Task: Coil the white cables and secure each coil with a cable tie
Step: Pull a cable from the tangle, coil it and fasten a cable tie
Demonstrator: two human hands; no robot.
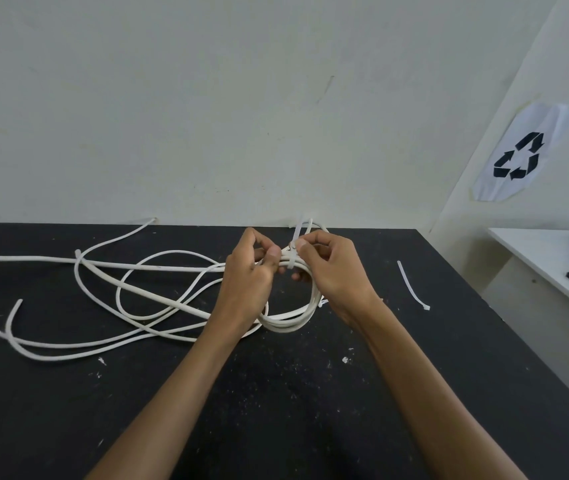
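Both forearms reach over the black surface (pixel 310 410): left hand (pixel 248 271) grips the coil (pixel 290 320), right hand (pixel 331 268) pinches the cable tie (pixel 296 237), its tail pointing up and away.

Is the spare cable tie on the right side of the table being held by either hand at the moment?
No, the spare cable tie lies alone on the black table, apart from both hands, which work at the coil.
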